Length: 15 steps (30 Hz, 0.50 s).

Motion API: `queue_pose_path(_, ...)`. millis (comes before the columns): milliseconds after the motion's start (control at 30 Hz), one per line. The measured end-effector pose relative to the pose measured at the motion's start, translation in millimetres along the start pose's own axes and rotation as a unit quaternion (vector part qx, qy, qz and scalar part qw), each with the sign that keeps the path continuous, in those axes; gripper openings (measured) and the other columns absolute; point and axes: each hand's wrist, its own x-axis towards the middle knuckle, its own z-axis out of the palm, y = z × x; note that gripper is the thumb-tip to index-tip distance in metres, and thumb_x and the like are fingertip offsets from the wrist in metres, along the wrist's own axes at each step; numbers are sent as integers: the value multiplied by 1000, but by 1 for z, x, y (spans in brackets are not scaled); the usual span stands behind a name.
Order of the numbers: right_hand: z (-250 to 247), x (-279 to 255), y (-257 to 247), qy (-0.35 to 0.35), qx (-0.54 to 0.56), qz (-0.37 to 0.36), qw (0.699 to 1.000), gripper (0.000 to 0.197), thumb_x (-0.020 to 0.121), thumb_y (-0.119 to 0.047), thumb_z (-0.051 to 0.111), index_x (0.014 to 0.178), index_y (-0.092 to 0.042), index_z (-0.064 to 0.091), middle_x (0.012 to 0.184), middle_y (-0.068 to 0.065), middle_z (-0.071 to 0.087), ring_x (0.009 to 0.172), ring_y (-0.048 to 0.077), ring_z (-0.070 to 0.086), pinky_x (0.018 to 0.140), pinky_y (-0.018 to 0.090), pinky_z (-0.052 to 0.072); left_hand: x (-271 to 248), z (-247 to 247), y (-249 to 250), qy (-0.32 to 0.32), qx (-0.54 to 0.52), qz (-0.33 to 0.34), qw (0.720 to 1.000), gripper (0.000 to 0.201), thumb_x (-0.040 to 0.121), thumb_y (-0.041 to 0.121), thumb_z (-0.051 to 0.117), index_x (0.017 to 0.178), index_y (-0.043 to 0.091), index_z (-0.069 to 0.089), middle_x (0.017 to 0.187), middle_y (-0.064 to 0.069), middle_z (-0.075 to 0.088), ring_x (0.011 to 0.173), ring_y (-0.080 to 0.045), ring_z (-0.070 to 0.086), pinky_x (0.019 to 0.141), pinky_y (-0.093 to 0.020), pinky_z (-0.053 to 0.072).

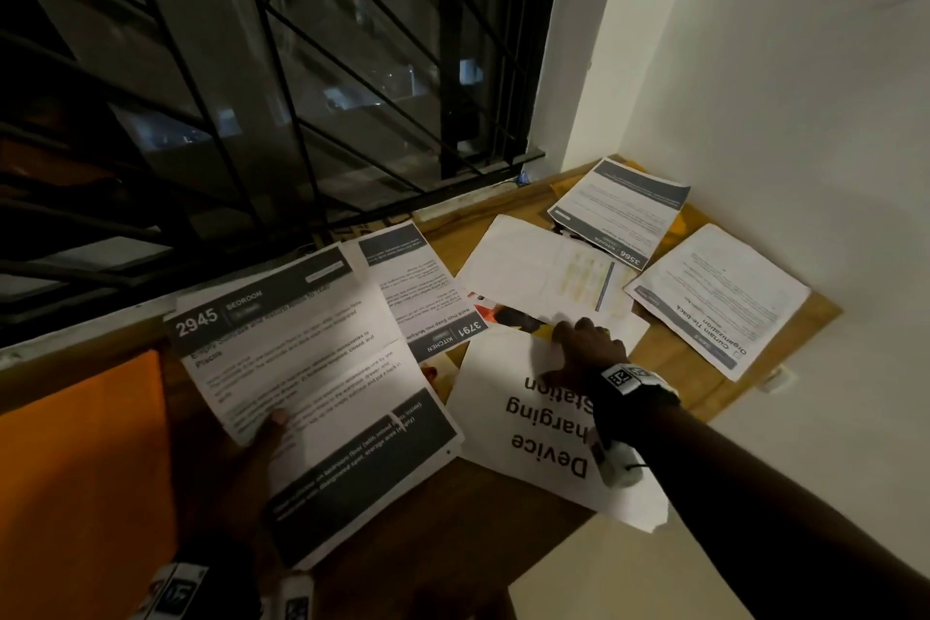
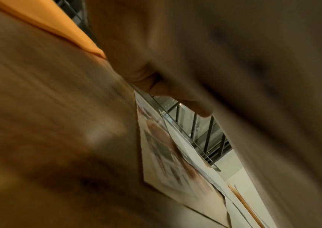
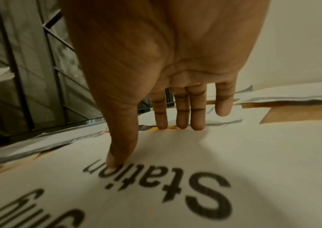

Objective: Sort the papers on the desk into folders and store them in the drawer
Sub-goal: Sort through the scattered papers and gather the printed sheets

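My left hand [image 1: 261, 428] holds up a printed sheet headed "2945 Bedroom" [image 1: 312, 368], thumb on its face, fingers hidden behind it. My right hand [image 1: 578, 342] lies flat with straight fingers on a white sheet printed "Device Charging Station" [image 1: 533, 423]. In the right wrist view the fingertips [image 3: 181, 123] touch that sheet's far edge and the thumb presses near the word "Station" [image 3: 175, 192]. An orange folder [image 1: 75, 468] lies at the left of the wooden desk [image 1: 453, 509]. The left wrist view is blurred; the folder's corner [image 2: 58, 27] shows.
More sheets lie spread on the desk: "3791 Kitchen" [image 1: 417, 287], a blank-backed page [image 1: 543, 267], "3566 Kitchen" [image 1: 624, 212] and a "Curtain" sheet [image 1: 719, 297]. A barred window [image 1: 251, 91] runs behind the desk. A white wall [image 1: 805, 116] closes the right side.
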Motion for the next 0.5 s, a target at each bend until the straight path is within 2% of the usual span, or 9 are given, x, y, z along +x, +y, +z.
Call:
queue_pose_path(67,3,6,5,-5,8,-1,1000,78,65,-62,78,125,-24,44,113,6,53,109,32,54,87,43,41,15,-5,-24,34,-10,26,999,47,97,2,52,142,3,38,121,-7,43,119,-21,41,93,-35,30)
queue_pose_path(133,3,8,8,-22,14,2,1000,73,64,-63,78,119,-27,45,104,1,53,108,29,55,84,41,33,20,-12,-41,46,-1,54,997,49,93,2,58,139,-1,41,128,-16,49,123,-30,45,96,-40,34)
queue_pose_path(200,1,10,9,-46,12,6,999,73,64,-63,78,120,-28,49,111,2,55,112,29,51,87,42,32,26,-15,-44,74,14,72,995,52,90,13,66,136,6,44,132,-19,50,125,-36,47,100,-48,39)
queue_pose_path(267,-2,10,12,-67,18,14,997,73,68,-58,79,128,-26,52,125,5,54,120,30,48,93,42,36,41,-23,-62,74,32,80,994,62,81,46,73,132,24,47,132,-9,52,124,-30,50,101,-54,43)
queue_pose_path(300,-4,9,14,-70,32,19,997,70,73,-50,79,132,-23,52,131,7,53,124,31,47,98,42,39,56,-29,-80,75,43,73,994,71,72,65,72,130,33,47,132,-4,52,123,-29,51,99,-56,45)
queue_pose_path(333,-6,6,16,-66,51,17,996,65,80,-38,76,136,-20,51,136,9,52,127,31,47,102,42,41,73,-36,-104,85,56,57,993,78,64,78,68,128,40,46,133,0,53,123,-27,52,98,-57,47)
queue_pose_path(400,-12,1,24,-59,88,16,994,56,90,-18,65,143,-16,47,144,11,49,133,30,47,107,38,39,98,-46,-135,97,75,75,990,79,62,85,62,128,45,45,132,4,53,121,-24,54,97,-56,48)
queue_pose_path(467,-22,-6,36,-60,121,16,991,50,93,-13,61,142,-17,50,145,10,49,133,29,48,107,37,39,79,-38,-108,57,93,75,991,71,66,83,59,126,45,47,128,4,55,116,-23,56,96,-53,48)
queue_pose_path(500,-29,-9,42,-59,139,8,989,46,91,-14,64,136,-19,56,141,7,53,128,28,51,104,37,41,69,-31,-93,44,90,73,992,70,71,77,61,128,39,48,128,2,55,114,-23,55,95,-49,48)
